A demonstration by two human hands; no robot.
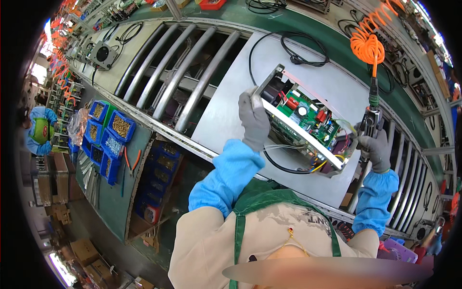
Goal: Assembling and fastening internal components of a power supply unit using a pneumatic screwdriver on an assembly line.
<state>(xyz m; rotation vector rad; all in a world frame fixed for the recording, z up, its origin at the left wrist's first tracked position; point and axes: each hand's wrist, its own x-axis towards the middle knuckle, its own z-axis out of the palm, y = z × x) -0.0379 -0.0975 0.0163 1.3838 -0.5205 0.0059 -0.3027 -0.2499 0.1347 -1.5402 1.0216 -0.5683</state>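
A metal chassis (313,136) with a green circuit board (301,111), red and black components and loose wires sits tilted on a pale board (231,101). My left hand (253,118), in a grey glove, is closed round the chassis's left corner. At the opposite end, my right hand (377,148), gloved too, grips a dark air tool (370,123). An orange coiled hose (368,48) runs down to that tool. The tool's tip is hard to make out beside the chassis's right end. A black cable (284,166) curves from beneath the unit.
Metal rollers (208,79) line the conveyor on both sides of the pale board. On a green side table to the left are blue bins (120,126) of screws and red-handled pliers (132,161). A co-worker (42,126) in blue sleeves is at far left.
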